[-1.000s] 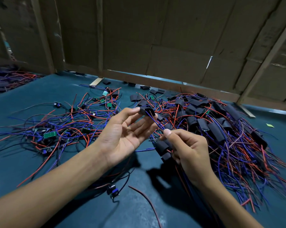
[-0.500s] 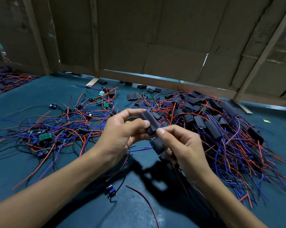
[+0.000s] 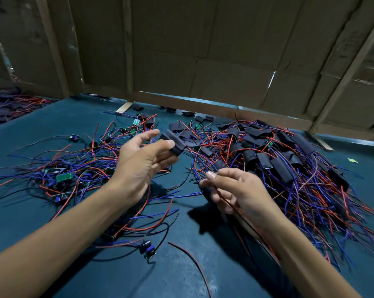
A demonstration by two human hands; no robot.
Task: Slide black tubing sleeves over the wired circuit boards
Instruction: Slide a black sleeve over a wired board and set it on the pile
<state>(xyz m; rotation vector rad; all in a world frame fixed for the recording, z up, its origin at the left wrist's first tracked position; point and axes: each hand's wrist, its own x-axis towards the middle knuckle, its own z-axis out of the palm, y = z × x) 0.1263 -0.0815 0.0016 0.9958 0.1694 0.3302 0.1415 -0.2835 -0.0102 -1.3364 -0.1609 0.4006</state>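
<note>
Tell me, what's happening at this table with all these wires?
A person is fitting black sleeves over small wired circuit boards. The left hand holds one sleeved board up between thumb and fingers, while the right hand pinches thin wires and seems to hold something dark beneath. On the right of the table lies a pile of sleeved boards; on the left, a tangle of bare boards that have no sleeves yet.
</note>
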